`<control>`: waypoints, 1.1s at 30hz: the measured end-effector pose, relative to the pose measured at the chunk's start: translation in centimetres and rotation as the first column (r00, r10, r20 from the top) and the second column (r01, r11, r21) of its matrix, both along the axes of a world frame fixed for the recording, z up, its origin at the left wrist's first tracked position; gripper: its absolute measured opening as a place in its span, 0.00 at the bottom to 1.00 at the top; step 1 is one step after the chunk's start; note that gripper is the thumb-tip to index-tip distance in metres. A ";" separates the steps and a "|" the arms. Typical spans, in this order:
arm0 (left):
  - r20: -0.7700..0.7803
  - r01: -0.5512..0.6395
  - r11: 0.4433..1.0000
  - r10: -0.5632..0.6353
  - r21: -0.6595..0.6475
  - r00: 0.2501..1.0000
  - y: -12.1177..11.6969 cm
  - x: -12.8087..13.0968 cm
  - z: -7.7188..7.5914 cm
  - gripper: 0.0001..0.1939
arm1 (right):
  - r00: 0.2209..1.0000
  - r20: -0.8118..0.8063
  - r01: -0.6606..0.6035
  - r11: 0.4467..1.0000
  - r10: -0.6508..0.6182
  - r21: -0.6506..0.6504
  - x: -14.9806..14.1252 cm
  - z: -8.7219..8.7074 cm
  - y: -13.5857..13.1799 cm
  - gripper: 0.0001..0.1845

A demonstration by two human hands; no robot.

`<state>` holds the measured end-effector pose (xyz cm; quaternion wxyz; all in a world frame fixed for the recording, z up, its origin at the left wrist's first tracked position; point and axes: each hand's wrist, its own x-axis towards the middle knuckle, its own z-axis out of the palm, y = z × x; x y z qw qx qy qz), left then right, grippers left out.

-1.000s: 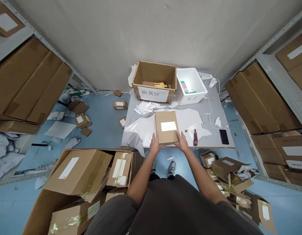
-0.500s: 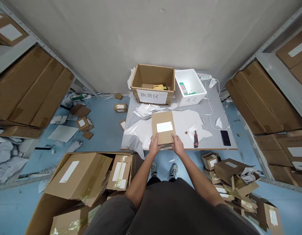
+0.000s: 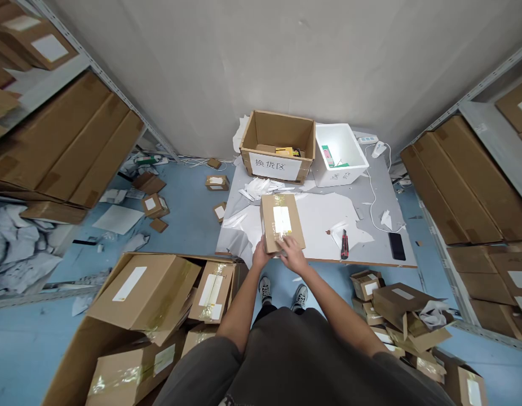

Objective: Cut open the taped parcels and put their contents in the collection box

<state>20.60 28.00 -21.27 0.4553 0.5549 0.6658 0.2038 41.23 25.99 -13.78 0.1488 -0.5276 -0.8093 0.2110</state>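
A flat brown cardboard parcel (image 3: 282, 221) with a white label and clear tape lies near the front edge of the grey table (image 3: 379, 192). My left hand (image 3: 261, 257) grips its near left corner. My right hand (image 3: 291, 252) rests on its near edge, fingers curled over the top. A red-handled utility knife (image 3: 344, 243) lies on white paper to the right of the parcel.
At the back of the table stand an open labelled cardboard box (image 3: 278, 145) and a white foam box (image 3: 340, 155). A black phone (image 3: 397, 246) and white cable lie at the right. Parcel-filled boxes (image 3: 159, 299) crowd the floor left; opened boxes (image 3: 396, 307) lie right. Shelves flank both sides.
The parcel has been turned so its label runs lengthwise and it sits a little further left. My right hand has shifted from the right corner onto the near edge.
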 end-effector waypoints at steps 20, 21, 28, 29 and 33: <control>-0.294 0.123 0.985 -0.082 0.124 0.952 -1.4 1.4 4.5 0.55 | 0.926 0.083 0.373 0.857 -0.368 -0.355 2.1 -1.4 0.8 0.48; -0.297 0.122 0.986 -0.082 0.117 0.951 -1.5 1.5 4.6 0.54 | 0.926 0.086 0.373 0.856 -0.368 -0.358 2.2 -1.4 0.7 0.48; -0.281 0.028 0.996 -0.002 0.087 0.960 -2.6 4.7 5.2 0.53 | 0.948 -0.018 0.304 0.925 -0.316 -0.227 5.5 -1.9 -1.0 0.52; -0.285 0.006 0.996 0.019 0.087 0.958 -2.8 5.4 5.2 0.52 | 0.943 -0.032 0.318 0.928 -0.330 -0.192 6.6 -1.9 -1.1 0.50; -0.317 -0.074 0.989 0.112 0.132 0.942 -3.3 8.5 5.6 0.52 | 0.883 -0.019 0.465 0.877 -0.470 -0.120 13.2 -1.9 -1.3 0.42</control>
